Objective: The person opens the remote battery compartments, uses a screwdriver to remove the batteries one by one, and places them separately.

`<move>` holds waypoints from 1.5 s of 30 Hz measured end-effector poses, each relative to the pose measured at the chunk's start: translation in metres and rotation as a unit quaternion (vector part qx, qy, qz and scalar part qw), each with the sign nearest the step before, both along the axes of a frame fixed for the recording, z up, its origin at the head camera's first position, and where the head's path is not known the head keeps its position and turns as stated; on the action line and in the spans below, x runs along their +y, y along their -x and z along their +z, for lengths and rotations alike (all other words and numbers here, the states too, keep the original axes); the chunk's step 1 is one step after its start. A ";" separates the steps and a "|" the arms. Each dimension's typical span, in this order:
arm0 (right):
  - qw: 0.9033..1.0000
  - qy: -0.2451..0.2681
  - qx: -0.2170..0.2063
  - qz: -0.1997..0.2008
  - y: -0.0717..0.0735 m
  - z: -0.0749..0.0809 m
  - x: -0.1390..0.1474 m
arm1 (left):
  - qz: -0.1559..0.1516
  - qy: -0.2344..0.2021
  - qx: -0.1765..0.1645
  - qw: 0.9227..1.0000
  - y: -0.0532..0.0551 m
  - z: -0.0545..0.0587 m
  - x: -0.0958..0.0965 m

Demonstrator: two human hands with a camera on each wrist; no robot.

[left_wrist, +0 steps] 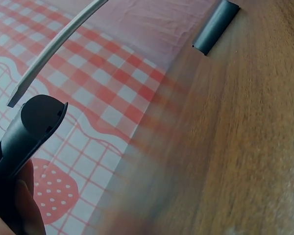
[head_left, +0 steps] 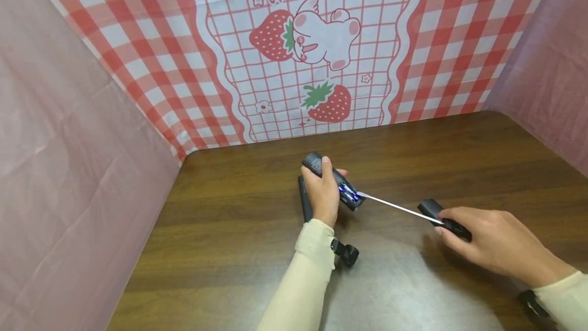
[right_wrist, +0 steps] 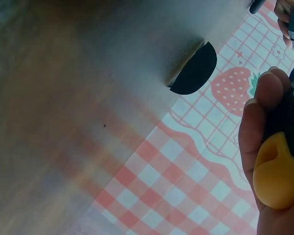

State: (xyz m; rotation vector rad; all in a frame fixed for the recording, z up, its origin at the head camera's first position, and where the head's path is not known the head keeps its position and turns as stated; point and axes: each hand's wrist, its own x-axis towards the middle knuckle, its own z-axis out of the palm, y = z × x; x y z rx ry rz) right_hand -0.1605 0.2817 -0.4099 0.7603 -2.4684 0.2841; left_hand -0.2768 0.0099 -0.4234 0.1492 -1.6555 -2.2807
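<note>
Before "str…" cloth [head_left: 285, 96], left fingers [head_left: 326, 167] grip illegibly labelled device [head_left: 337, 176], right fingers [head_left: 459, 213] grip screwdriver [head_left: 404, 209]

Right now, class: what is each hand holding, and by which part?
Left hand: the black battery device, by its labelled half. Right hand: the screwdriver, by its handle.

Black device [head_left: 337, 178], open battery bay [head_left: 350, 194] near screwdriver tip [head_left: 361, 195]
</note>
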 end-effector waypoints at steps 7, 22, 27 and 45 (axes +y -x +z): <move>1.000 -0.001 0.013 0.014 0.001 -0.003 0.002 | 0.008 0.006 0.002 1.000 0.001 0.000 -0.001; 0.999 -0.013 0.026 0.037 0.001 -0.003 0.005 | 0.010 0.025 0.006 1.000 0.002 -0.001 -0.003; 0.999 -0.023 0.018 0.042 0.000 0.000 0.006 | 0.014 0.047 0.015 0.999 0.002 -0.002 -0.002; 0.996 -0.023 0.031 0.076 -0.002 0.005 0.002 | 0.004 0.033 0.039 0.999 -0.001 -0.001 0.003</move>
